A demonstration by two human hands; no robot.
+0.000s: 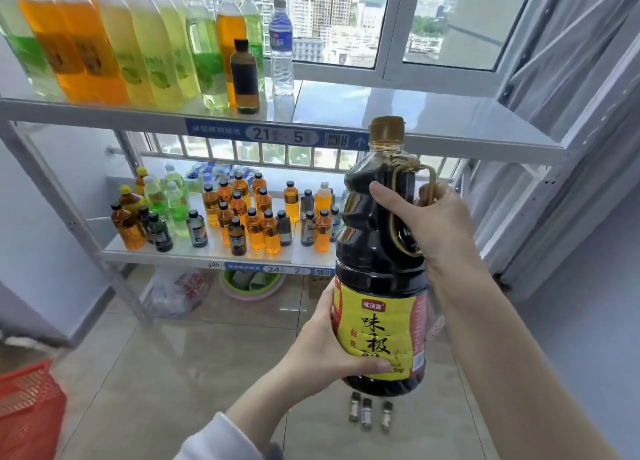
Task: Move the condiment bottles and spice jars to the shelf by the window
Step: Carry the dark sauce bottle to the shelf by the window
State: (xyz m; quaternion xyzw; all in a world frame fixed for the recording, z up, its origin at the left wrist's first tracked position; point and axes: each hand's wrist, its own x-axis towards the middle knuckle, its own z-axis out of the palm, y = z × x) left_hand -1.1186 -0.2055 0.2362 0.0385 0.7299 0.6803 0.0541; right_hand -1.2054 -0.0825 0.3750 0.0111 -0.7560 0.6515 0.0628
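The metal shelf (433, 116) stands against the window (346, 26) and fills the far half of the scene, with two levels showing. The right part of its upper level is bare. On the left part stands a row of tall drink bottles (104, 44) filled with green, orange and yellow liquid, with a clear water bottle (281, 47) and a dark short bottle (245, 78) at the row's right end. The lower level carries a crowd of small bottles (242, 213), mostly orange, some dark.

Nearer, right of centre, the big soy sauce bottle (377, 251) is held upright in the air in front of the shelf, its gold cap level with the upper level's front edge. It has dark contents and a yellow label. The right hand (433, 224) grips it high up, fingers curled through the handle and thumb pressed on the bottle's shoulder. The left hand (325, 352) clasps the lower body, palm against the label and thumb laid across the front near the base.

A red basket (27, 407) sits at the near left edge. A white plastic bag (180, 290) and a green basin (251, 283) lie on the floor under the shelf.

Three small spice jars (367, 414) stand side by side on the tiled floor just below the held bottle.
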